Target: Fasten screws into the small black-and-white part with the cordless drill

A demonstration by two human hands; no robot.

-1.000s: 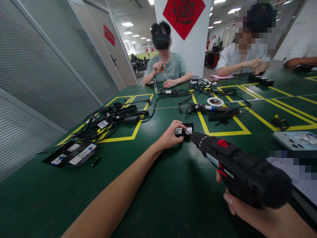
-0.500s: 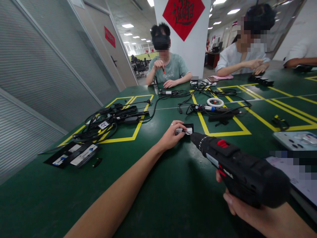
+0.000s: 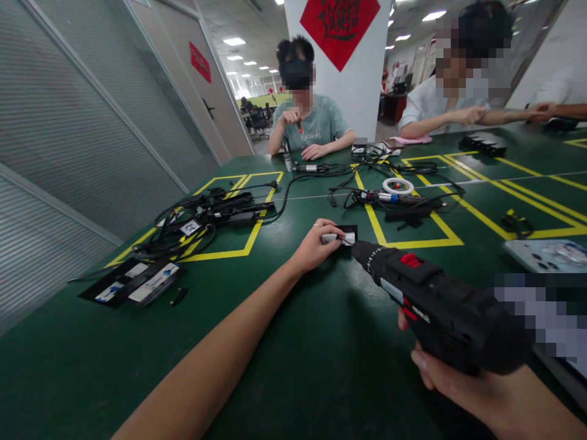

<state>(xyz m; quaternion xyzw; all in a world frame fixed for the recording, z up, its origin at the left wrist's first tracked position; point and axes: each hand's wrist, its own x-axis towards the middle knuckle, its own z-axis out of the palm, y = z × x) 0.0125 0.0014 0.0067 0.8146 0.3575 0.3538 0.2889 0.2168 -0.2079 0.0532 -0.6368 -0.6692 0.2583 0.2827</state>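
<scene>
"What's nearest?"

"The right hand [image 3: 477, 388], at two o'clock, wrapped round the handle of a black drill [image 3: 440, 311]. Its nose points left and away."

"And the left?"

"The left hand [image 3: 316, 245] is at twelve, thumb and fingers pinching a small black-and-white piece [image 3: 349, 236] against the green table [image 3: 293, 348]. The drill's thin bit reaches that piece; whether it touches, I can't tell."

"Anything at ten?"

"Flat black pieces with white panels [image 3: 153, 283], then tangled black cables [image 3: 224, 214] towards eleven, over yellow tape."

"At one?"

"A blue-banded tool [image 3: 389, 198], with a white ring [image 3: 398, 186] just beyond."

"Farther off?"

"At twelve, a person in a green shirt [image 3: 316, 125] holds something orange-tipped. Another person in a pale shirt [image 3: 422, 107] sits at one, arm stretched rightwards."
</scene>
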